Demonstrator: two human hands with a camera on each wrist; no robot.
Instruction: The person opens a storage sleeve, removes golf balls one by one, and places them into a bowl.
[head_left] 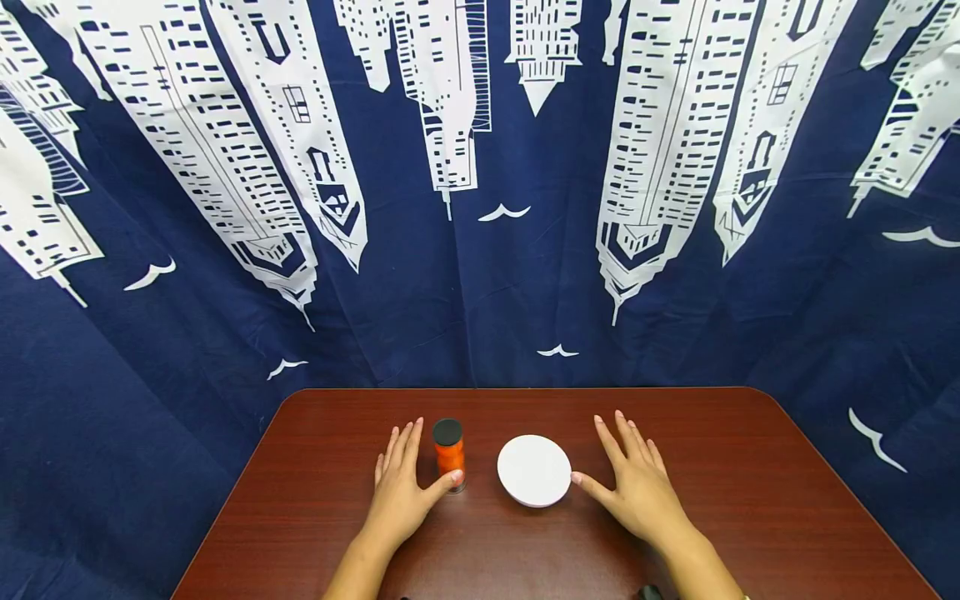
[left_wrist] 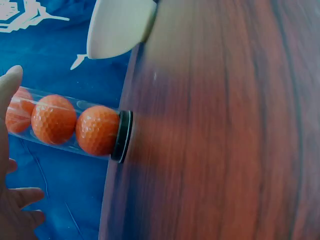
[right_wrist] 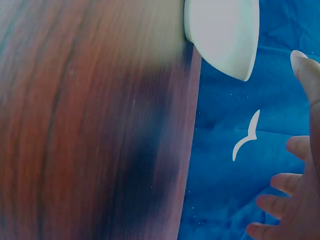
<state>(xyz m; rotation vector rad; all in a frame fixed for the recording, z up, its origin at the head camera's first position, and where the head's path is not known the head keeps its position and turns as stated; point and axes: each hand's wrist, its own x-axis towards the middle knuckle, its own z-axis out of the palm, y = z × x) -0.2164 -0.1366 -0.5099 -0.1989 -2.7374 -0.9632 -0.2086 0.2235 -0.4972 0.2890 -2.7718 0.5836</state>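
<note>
A clear tube of orange golf balls [head_left: 450, 457] with black ends stands upright on the table; several dimpled balls show through its wall in the left wrist view. Just left of it is my left hand [head_left: 401, 498], fingers spread and thumb overlapping the tube's lower part in the head view. A white bowl [head_left: 534, 470] sits right of the tube, between the hands. My right hand [head_left: 637, 487] hovers beside the bowl with fingers spread, its thumb tip close to the bowl's right rim. Nothing is held in either hand.
The brown wooden table [head_left: 750, 467] has rounded far corners. Behind it hangs a dark blue curtain [head_left: 420, 333] printed with white buildings and birds. A small dark object [head_left: 649, 592] lies at the bottom edge near the right forearm.
</note>
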